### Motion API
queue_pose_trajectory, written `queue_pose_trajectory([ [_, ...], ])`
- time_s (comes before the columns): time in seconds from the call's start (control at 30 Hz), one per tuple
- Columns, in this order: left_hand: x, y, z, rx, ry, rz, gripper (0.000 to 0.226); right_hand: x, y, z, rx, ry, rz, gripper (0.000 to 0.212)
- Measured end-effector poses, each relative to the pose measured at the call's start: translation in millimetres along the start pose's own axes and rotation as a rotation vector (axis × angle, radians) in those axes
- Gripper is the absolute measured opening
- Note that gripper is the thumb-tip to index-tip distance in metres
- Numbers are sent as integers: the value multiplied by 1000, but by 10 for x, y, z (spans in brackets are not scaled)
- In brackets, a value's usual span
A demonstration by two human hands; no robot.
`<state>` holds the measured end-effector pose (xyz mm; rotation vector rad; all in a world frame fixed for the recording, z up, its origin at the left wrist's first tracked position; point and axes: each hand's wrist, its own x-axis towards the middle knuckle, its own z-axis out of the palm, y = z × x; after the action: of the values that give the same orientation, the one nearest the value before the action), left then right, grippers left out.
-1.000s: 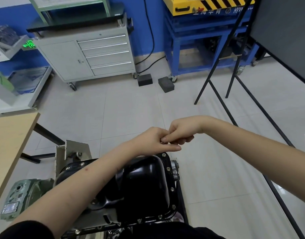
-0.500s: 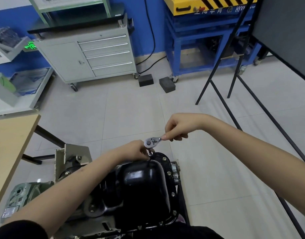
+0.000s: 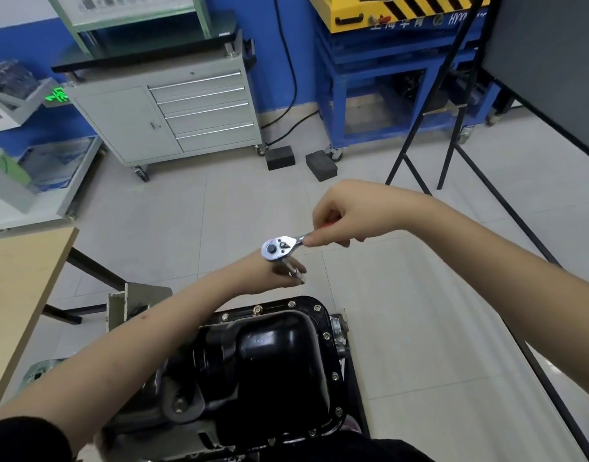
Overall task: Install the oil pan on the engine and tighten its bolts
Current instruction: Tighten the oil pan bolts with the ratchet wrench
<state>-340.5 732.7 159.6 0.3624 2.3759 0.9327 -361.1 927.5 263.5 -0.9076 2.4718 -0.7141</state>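
The oil pan [image 3: 279,368] was glossy black pressed steel, a rounded deep sump with a flat flange, sitting on the engine [image 3: 173,405] at the bottom of the view. Small bright bolts [image 3: 258,309] studded the flange along its far and right edges. The ratchet [image 3: 281,247] was polished chrome with a round, flat head and a short shank, held in the air above the pan's far edge, clear of the flange. The right hand [image 3: 344,216] pinched its handle, fingers [image 3: 314,241] curled round it; a bit of red grip showed inside the fist. The left hand [image 3: 269,275] sat just under the head, its fingers closed on the shiny socket or extension hanging below it. Beyond lay pale floor tiles, a grey drawer cabinet [image 3: 173,111] and a blue steel bench [image 3: 386,78]; a wooden table [image 3: 16,295] edge stood at left.

Compared with half a second earlier, the ratchet and both hands were higher above the pan, and the tool's head showed more fully.
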Motion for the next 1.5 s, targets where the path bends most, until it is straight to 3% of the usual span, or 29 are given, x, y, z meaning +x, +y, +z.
queue_pose_trajectory([
  [0.3, 338, 109, 339, 264, -252, -27, 31, -311, 413, 288, 137, 34, 200, 36],
  [1.13, 281, 64, 466, 229, -161, -46, 24, -442, 524, 562, 200, 54, 173, 36],
  [1.33, 290, 165, 450, 254, -279, -34, 22, -503, 545, 611, 224, 2, 154, 32],
  [1.5, 303, 195, 458, 313, -262, -55, 22, -530, 538, 619, 191, -21, 147, 25],
])
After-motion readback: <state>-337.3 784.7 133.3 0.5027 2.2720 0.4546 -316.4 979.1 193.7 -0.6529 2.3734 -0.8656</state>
